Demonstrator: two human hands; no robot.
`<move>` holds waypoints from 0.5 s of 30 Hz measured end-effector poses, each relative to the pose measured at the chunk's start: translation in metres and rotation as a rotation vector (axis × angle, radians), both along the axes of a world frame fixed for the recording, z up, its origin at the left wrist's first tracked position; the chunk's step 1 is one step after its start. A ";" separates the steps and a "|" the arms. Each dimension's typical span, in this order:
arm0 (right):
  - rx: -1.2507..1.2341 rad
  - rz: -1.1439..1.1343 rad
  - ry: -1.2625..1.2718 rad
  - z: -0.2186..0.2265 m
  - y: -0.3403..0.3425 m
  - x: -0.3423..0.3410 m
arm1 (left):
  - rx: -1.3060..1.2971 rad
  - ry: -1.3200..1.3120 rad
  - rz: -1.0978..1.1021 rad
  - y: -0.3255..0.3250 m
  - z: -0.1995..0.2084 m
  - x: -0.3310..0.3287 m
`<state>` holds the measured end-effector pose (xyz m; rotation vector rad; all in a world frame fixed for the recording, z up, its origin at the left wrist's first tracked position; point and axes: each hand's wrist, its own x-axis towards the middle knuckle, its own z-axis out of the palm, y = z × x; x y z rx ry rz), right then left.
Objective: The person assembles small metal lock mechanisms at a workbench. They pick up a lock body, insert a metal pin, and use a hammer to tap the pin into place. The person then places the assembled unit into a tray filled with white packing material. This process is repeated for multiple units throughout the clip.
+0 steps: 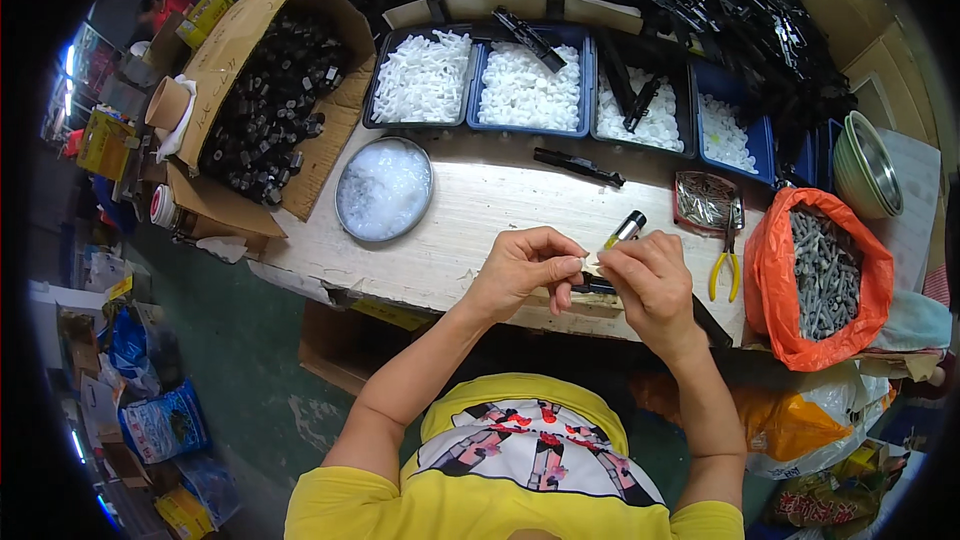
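- White piece [590,265], small, sits above the near edge of the bench [490,190], between the fingertips of both hands.
- It lies to the right of the left hand [520,268], whose thumb and index finger are pinched on it, and to the left of the right hand [655,285], whose fingers are clamped at its other side; neither hand is clearly nearer.
- Its long axis is too covered to tell.
- Just beyond the right fingers, a black-and-yellow cylinder [627,228] slants away.
- What shows looks pale and plain, its outline mostly hidden.
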<state>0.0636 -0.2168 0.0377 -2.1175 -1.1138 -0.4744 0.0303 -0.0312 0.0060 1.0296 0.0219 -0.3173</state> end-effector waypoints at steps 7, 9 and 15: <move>0.011 -0.104 0.061 -0.022 0.007 -0.017 | 0.682 -0.467 0.096 0.003 0.002 -0.008; -0.064 -0.096 0.078 -0.030 0.004 -0.018 | 0.944 -0.657 0.139 0.012 -0.003 -0.011; -0.253 -0.038 0.129 -0.042 0.008 -0.016 | 1.230 -0.691 0.042 0.008 -0.020 -0.014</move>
